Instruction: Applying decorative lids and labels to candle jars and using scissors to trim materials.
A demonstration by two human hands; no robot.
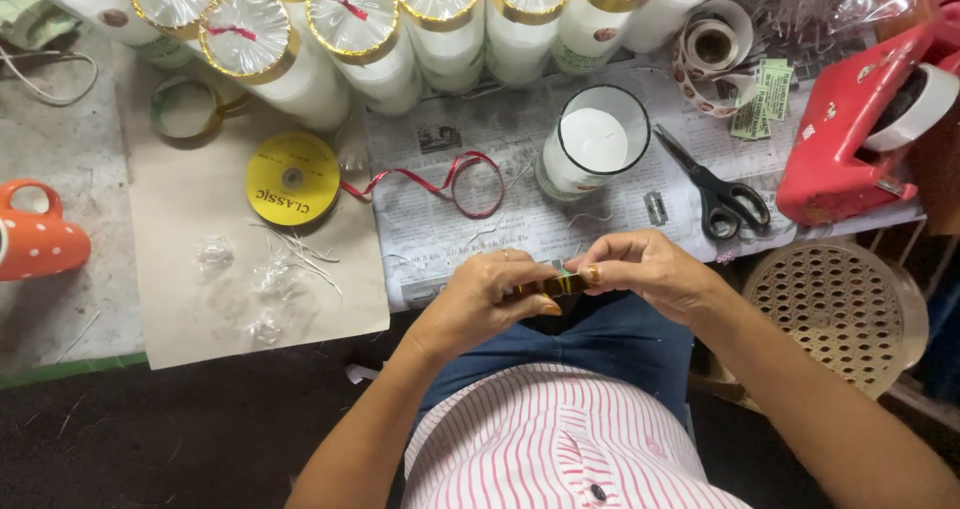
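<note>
Both hands, left hand (495, 294) and right hand (645, 269), pinch a short gold foil strip (548, 285); it may crease, or slip lapward from the counter (200, 269).

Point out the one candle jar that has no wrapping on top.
The glass candle jar standing alone on the newspaper beside the scissors: its white wax shows openly, while the others in the back row have gold-trimmed cellophane covers.

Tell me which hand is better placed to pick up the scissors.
Right. The right hand lies just below the black scissors, on their side. The left hand is farther away; both hands pinch the gold strip.
</note>
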